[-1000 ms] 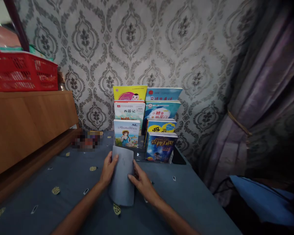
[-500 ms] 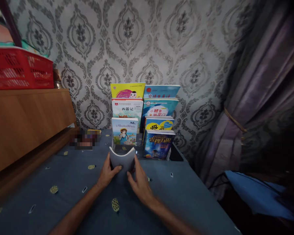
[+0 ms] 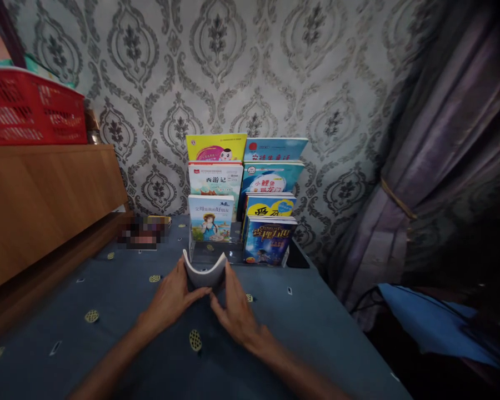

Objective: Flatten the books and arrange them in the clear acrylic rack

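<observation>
Book (image 3: pixel 204 272), thin and bowed upward, is pinched between left hand (image 3: pixel 170 297) and right hand (image 3: pixel 233 308) before the tiered book rack (image 3: pixel 216 253), seemingly not yet slotted in.

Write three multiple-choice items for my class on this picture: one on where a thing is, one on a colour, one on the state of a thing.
1. Where is the basket?
A. on the wooden cabinet at the left
B. on the blue cloth
C. by the curtain

2. What colour is the basket?
A. green
B. red
C. white

3. How is the book in the hands?
A. lying flat and closed
B. bent into a curve, sides up
C. standing in the rack

Answers:
1 A: the basket sits on top of the cabinet.
2 B: its mesh walls are red.
3 B: the left hand and right hand hold the book, whose edge curves upward at both sides, in front of the rack.
</observation>
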A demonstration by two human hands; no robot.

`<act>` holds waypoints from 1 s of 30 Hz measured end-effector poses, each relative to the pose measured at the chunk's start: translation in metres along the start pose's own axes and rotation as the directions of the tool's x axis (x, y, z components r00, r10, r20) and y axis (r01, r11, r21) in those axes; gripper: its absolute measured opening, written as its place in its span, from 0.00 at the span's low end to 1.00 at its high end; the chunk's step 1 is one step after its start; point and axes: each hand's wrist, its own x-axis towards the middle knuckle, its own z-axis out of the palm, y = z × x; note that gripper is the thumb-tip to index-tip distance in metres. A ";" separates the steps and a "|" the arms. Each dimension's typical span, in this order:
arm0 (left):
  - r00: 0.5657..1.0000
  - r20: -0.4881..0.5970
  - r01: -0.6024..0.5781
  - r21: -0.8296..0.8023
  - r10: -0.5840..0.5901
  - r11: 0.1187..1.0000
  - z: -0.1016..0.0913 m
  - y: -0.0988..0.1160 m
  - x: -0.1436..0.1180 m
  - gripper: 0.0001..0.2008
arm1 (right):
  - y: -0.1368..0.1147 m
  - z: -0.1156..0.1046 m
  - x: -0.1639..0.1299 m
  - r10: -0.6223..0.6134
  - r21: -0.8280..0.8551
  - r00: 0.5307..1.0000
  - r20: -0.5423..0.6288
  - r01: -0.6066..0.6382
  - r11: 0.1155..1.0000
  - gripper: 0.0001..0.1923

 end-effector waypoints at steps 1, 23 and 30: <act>1.000 -0.006 -0.007 -0.002 0.007 1.000 -0.001 0.002 0.000 0.38 | -0.002 -0.001 0.003 -0.028 -0.010 1.000 -0.012 0.028 1.000 0.45; 0.864 -0.484 -0.237 -0.152 0.137 0.959 0.014 -0.002 0.073 0.35 | 0.013 0.000 0.084 -0.249 -0.043 0.905 -0.343 0.250 0.967 0.39; 0.808 -0.551 -0.245 0.009 0.209 0.970 0.013 -0.002 0.094 0.27 | 0.019 -0.008 0.102 -0.188 -0.017 0.917 -0.353 0.195 0.981 0.37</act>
